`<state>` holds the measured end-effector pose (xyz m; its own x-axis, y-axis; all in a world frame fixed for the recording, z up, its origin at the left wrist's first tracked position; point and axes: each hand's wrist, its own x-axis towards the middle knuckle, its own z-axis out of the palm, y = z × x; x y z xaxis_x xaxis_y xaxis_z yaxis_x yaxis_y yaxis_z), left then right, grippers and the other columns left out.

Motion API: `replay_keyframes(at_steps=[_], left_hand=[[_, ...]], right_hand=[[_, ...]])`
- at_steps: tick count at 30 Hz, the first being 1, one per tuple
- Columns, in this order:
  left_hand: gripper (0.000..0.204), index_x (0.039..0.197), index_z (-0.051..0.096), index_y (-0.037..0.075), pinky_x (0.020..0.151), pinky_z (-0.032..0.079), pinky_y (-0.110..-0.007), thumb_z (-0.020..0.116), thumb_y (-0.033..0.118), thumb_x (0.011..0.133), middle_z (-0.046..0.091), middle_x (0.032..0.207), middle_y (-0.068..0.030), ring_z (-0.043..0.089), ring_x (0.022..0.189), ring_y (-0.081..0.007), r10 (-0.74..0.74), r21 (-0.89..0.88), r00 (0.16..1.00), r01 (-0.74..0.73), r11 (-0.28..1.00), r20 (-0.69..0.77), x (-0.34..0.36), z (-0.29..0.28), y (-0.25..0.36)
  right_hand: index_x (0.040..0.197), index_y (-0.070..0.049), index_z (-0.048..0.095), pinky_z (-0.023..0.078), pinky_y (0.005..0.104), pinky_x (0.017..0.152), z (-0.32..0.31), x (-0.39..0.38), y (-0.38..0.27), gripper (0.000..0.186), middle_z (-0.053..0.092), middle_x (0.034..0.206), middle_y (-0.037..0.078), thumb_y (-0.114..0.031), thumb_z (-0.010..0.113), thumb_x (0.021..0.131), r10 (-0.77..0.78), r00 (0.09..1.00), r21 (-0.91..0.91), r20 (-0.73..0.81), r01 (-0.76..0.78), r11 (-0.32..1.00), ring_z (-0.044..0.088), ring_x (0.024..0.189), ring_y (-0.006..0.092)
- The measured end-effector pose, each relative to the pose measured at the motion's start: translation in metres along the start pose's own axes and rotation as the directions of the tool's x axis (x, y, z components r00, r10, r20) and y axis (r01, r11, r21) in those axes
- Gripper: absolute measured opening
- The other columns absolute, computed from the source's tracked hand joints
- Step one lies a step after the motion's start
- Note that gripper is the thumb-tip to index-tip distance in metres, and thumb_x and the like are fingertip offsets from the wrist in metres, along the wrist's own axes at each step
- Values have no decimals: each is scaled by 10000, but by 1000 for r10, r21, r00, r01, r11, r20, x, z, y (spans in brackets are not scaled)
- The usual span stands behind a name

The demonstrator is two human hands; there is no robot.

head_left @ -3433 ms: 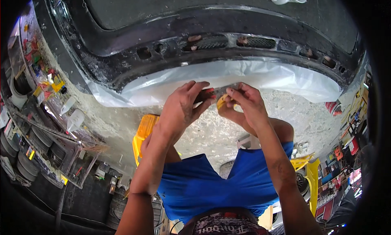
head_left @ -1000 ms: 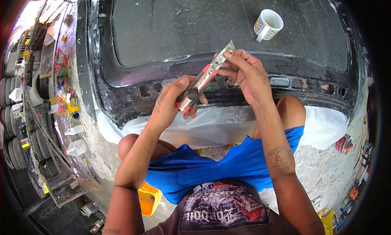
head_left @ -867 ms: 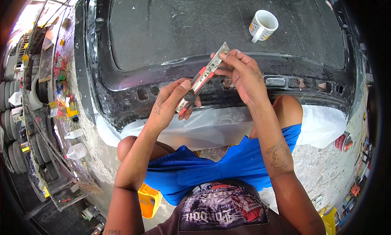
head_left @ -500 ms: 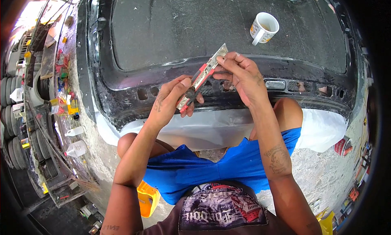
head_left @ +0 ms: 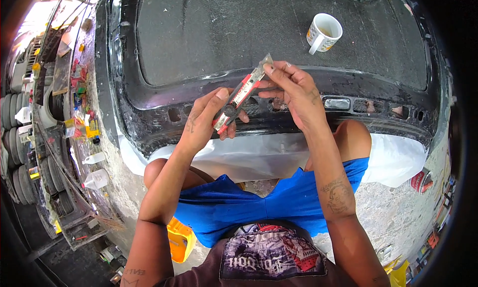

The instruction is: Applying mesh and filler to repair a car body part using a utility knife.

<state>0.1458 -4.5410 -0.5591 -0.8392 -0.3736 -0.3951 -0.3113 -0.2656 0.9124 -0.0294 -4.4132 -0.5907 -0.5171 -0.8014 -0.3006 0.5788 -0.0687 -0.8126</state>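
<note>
A red and black utility knife [head_left: 244,91] slants up to the right between my two hands, its blade end upward. My left hand [head_left: 208,110] is closed round the lower part of its handle. My right hand [head_left: 294,88] pinches the blade near the tip with thumb and fingers, the other fingers curled behind. Beneath both hands lies a large black car panel [head_left: 164,95] with a dark mesh-like middle. A white mug [head_left: 318,37] with an orange and dark pattern, holding a little pale drink, stands on the panel at the far right.
White sheeting [head_left: 393,155] hangs under the panel's near edge. Left are stacked tyres [head_left: 25,185], plastic jugs [head_left: 97,179] and a metal rack. An orange stool [head_left: 181,242] shows under me. A red can [head_left: 420,181] sits on the floor at right.
The knife has shifted slightly left and down with my left hand. My right thumb and fingers have moved slightly up along its blade. The mug appears in almost the same place.
</note>
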Motion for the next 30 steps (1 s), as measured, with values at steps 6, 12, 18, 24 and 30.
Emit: replay_keyframes(at_steps=[6, 12, 18, 24, 30], left_hand=[[401, 1108, 620, -4, 431, 416, -225, 502, 373, 1040, 695, 809, -103, 561, 500, -104, 51, -66, 995, -56, 996, -82, 8, 4, -1], [321, 1125, 603, 7, 386, 341, -212, 545, 310, 1036, 644, 762, -79, 493, 451, -78, 34, -86, 998, -39, 996, -54, 30, 25, -5], [258, 1123, 586, 0, 403, 290, -202, 534, 236, 1034, 604, 815, -50, 468, 498, -66, 31, -113, 999, -30, 993, 10, 40, 32, -14], [241, 1205, 504, 18, 567, 399, -243, 568, 88, 984, 573, 895, -40, 535, 683, -96, 54, -208, 980, -13, 978, 191, 52, 35, -32], [402, 1296, 449, 25, 618, 444, -262, 621, 58, 934, 586, 930, -49, 585, 759, -114, 110, -232, 955, -45, 972, 275, 56, 34, -25]], right_hand=[[1221, 22, 627, 556, 327, 921, 3, 4, 14, 413, 667, 1150, 117, -330, 592, 1010, -49, 981, 91, 189, 32, 995, 653, 1058, 191], [1289, -8, 599, 423, 230, 612, 21, 5, 29, 563, 680, 1227, 130, -482, 397, 1062, -63, 987, 92, 146, 50, 995, 633, 947, 114], [1213, -16, 600, 437, 206, 609, 11, 8, 38, 502, 681, 1190, 158, -447, 385, 1070, -44, 998, 50, 36, 42, 998, 650, 958, 131], [1114, -20, 613, 540, 327, 792, 12, 13, 32, 469, 691, 1061, 150, -448, 428, 1059, -32, 990, 177, -137, 56, 983, 660, 923, 191], [1099, -16, 604, 551, 356, 838, 10, 13, 29, 459, 676, 979, 133, -445, 447, 1055, -47, 987, 168, -156, 74, 983, 667, 941, 213]])
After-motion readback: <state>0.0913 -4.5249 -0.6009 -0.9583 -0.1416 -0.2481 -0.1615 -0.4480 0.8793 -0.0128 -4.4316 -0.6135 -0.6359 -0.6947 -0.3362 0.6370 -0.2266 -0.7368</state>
